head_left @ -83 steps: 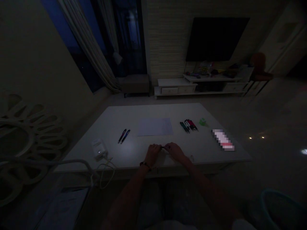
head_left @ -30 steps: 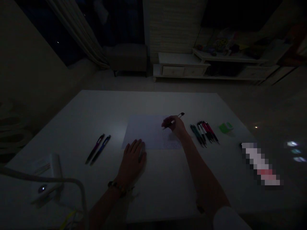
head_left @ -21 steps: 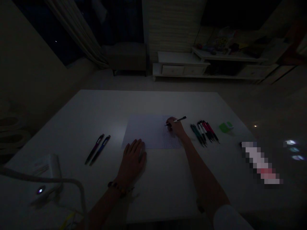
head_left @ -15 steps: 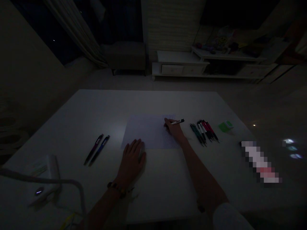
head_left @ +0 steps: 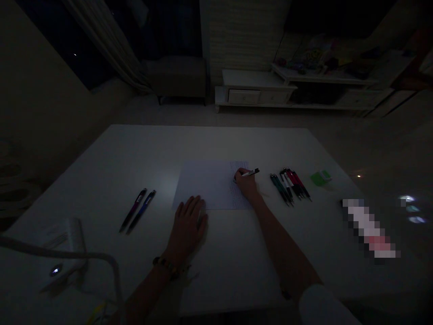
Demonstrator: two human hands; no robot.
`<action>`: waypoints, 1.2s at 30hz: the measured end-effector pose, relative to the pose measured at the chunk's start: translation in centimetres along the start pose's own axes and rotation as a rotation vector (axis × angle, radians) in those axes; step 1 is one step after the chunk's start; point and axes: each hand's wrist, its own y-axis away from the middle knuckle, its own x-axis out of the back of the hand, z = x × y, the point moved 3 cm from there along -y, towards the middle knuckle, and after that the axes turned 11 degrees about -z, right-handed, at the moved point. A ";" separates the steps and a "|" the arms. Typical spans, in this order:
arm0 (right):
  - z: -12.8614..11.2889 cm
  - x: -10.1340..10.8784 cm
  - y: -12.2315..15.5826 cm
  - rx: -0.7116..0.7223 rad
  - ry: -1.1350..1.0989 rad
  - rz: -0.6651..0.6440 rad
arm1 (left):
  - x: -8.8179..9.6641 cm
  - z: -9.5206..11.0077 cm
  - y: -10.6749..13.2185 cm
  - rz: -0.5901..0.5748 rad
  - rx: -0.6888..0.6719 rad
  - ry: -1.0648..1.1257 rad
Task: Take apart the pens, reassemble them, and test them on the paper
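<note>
Super dark shot. Right hand [head_left: 246,185] grips pen [head_left: 251,172], tip on paper [head_left: 211,185] mid counter [head_left: 209,144]. Left hand [head_left: 188,222] flat, fingers spread, pinning paper's near edge. Writing unreadable.

Left hand [head_left: 187,221] flat, fingers spread; right hand [head_left: 246,184] gripping.

Matt paper sheet [head_left: 209,185]; smooth table [head_left: 203,144]

Dim home living room; low TV cabinet [head_left: 257,90], curtain [head_left: 108,40].
</note>
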 end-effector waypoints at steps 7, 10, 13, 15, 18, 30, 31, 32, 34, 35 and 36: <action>0.1 -0.3 0.1 -0.005 -0.032 -0.039 | -0.2 -0.1 0.0 -0.011 0.004 -0.004; 0.1 -0.2 0.2 -0.001 0.002 -0.011 | -0.2 -0.1 0.0 -0.022 0.013 -0.005; 0.1 0.1 0.1 0.011 0.002 0.000 | -0.1 0.0 0.0 -0.029 0.012 0.003; 0.1 0.3 -0.1 0.023 -0.050 0.019 | 0.0 0.0 0.0 -0.026 0.014 0.002; -0.2 1.0 0.1 0.020 -0.157 0.078 | 0.0 0.1 0.1 -0.021 0.021 -0.001; 1.5 11.6 7.9 -0.042 0.425 -0.019 | -0.4 -0.4 -0.1 0.022 -0.012 -0.019; 1.8 12.9 8.0 -0.066 0.514 -0.003 | -0.4 -0.5 -0.1 0.026 -0.015 -0.020; 2.1 14.0 8.0 -0.092 0.597 0.001 | -0.4 -0.5 -0.1 0.029 -0.019 -0.020; 2.5 15.5 7.8 -0.141 0.728 -0.021 | -0.5 -0.7 -0.1 0.034 -0.024 -0.022; 2.7 15.9 7.6 -0.158 0.772 -0.039 | -0.5 -0.7 -0.1 0.042 -0.024 -0.023; 2.8 16.1 7.5 -0.169 0.801 -0.054 | -0.4 -0.7 -0.1 0.051 -0.024 -0.023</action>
